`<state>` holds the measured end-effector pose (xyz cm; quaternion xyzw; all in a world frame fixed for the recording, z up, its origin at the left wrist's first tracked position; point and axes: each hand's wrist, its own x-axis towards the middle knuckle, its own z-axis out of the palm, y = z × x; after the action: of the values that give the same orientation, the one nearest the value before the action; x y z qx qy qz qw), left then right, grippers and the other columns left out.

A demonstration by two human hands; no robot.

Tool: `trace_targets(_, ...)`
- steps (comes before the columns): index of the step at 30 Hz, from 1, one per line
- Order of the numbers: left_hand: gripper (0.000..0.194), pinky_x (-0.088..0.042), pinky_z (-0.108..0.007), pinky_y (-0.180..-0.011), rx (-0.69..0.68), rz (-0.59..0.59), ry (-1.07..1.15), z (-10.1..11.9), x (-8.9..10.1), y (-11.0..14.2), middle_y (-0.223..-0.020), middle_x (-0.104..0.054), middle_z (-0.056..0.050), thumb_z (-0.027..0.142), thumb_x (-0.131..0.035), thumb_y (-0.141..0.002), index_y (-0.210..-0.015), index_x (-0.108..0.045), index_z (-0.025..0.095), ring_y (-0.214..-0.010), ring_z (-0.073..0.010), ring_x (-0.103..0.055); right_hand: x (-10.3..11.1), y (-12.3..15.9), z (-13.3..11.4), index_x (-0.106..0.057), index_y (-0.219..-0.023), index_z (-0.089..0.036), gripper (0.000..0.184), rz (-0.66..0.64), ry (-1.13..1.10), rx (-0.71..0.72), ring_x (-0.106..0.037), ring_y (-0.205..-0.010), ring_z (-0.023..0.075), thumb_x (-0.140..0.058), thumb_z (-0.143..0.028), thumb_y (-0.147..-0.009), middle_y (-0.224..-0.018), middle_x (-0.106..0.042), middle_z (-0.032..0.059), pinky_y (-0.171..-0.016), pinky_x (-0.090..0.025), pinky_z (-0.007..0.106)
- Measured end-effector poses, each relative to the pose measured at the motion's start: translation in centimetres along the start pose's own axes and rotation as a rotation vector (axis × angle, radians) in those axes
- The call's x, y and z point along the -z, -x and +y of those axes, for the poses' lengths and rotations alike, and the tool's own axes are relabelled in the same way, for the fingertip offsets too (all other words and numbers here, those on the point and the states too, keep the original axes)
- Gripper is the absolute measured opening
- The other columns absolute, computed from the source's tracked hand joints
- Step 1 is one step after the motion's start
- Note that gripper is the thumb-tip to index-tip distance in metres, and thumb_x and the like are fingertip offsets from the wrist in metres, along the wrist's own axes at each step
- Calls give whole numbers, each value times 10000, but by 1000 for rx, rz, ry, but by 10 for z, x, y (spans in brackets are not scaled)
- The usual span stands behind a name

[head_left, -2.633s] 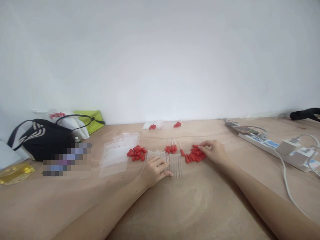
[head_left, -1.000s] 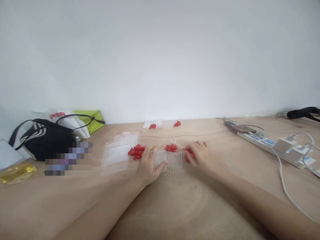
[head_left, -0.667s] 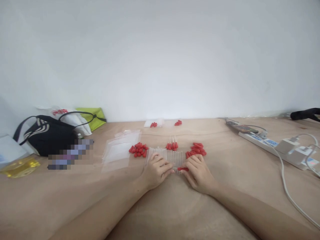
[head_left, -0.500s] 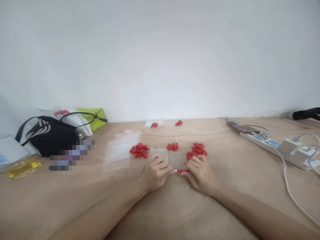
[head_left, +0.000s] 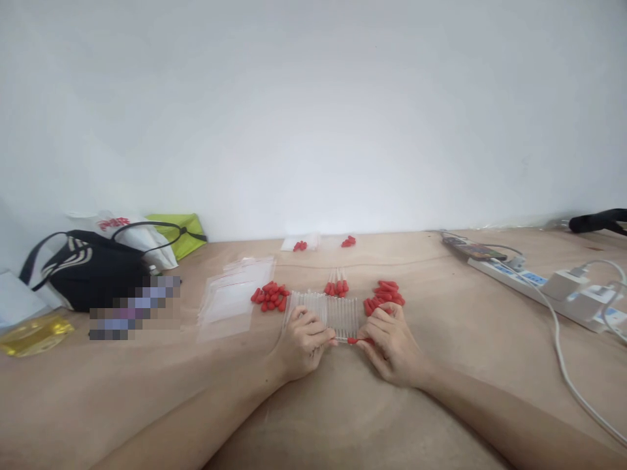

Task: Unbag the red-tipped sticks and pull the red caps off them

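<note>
My left hand (head_left: 304,338) is closed, pinching a thin clear glass tube (head_left: 341,339) with thumb and forefinger. Facing it, my right hand (head_left: 392,343) grips a red rubber bulb (head_left: 352,341) whose tip meets the tube's end; I cannot tell how far the tube goes in. Behind the fingers lies a row of clear glass tubes (head_left: 344,313), partly covered by my left hand. Just beyond that row are several glass droppers (head_left: 336,286) fitted with red bulbs. One pile of red bulbs (head_left: 385,290) sits behind my right hand, another pile (head_left: 270,297) left of the tubes.
Clear plastic zip bags (head_left: 235,294) lie fanned out at left. Small red groups (head_left: 300,246) rest near the wall. Farther left are a black bag (head_left: 98,271) and a yellow packet (head_left: 36,334). A power strip (head_left: 509,274), phone (head_left: 473,248) and white cable (head_left: 563,359) occupy the right.
Both hands stay at the front of the tubes. My right fingers have shifted on the red bulb, leaving its tip showing beside the thumb. The whole view has drifted slightly.
</note>
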<state>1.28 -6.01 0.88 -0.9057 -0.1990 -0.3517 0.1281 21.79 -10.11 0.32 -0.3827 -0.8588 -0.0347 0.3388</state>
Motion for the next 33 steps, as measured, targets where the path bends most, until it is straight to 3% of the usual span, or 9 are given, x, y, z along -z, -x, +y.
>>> trace_targets(3,201,-308,-307,-660,32,9,8,-6,4,5,-541,-547,17,205,-447,-834,-682,-576,177,-576,-117,-456,3,5,6,-510,-707,-179,114,28,3,-32,-436,-661,145,-426,-203,-780,-623,-521,1,-795,-271,388)
trace_targets(6,201,-345,-276,-619,151,35,15,-14,8,12,-580,-543,0,210,-435,-844,-720,-588,170,-577,-116,-465,7,9,17,-505,-698,-184,149,120,-39,-155,-467,-643,143,-416,-238,-805,-635,-538,9,-738,-322,355)
trace_targets(10,228,-415,-221,-607,288,30,58,-19,7,16,-724,-533,-28,187,-384,-863,-990,-568,145,-638,-108,-499,8,6,30,-549,-797,-191,191,282,-248,-313,-513,-682,151,-402,-309,-831,-742,-575,49,-636,-399,295)
trace_targets(14,338,-448,-226,-675,327,34,30,-22,4,10,-808,-493,-47,126,-330,-851,-1157,-472,124,-716,-112,-510,8,2,47,-604,-867,-188,246,404,-275,-453,-537,-776,175,-455,-370,-796,-801,-588,70,-680,-430,307)
trace_targets(17,334,-451,-225,-677,317,98,25,-25,0,4,-808,-506,-44,109,-338,-840,-1143,-477,133,-725,-113,-520,12,-3,64,-598,-909,-168,320,504,-324,-611,-553,-717,160,-476,-427,-767,-801,-594,70,-640,-439,296)
trace_targets(19,254,-451,-227,-671,332,138,39,-25,-2,-1,-785,-535,-32,117,-375,-830,-1033,-525,149,-710,-112,-532,18,-9,76,-574,-907,-152,357,565,-371,-707,-554,-646,143,-511,-456,-730,-755,-593,55,-583,-434,273)
trace_targets(24,121,-454,-214,-618,292,143,107,-23,-10,-9,-717,-572,-8,87,-430,-779,-723,-508,161,-644,-103,-548,29,-23,94,-580,-702,-147,345,453,-322,-839,-505,-553,122,-604,-481,-622,-649,-584,34,-507,-387,242)
trace_targets(33,181,-493,-255,-665,110,-4,-20,-16,-18,-10,-791,-619,-49,49,-409,-741,-764,-559,147,-736,-148,-584,14,-9,106,-608,-684,-167,264,352,-143,-811,-501,-602,135,-550,-421,-641,-658,-582,21,-525,-355,234)
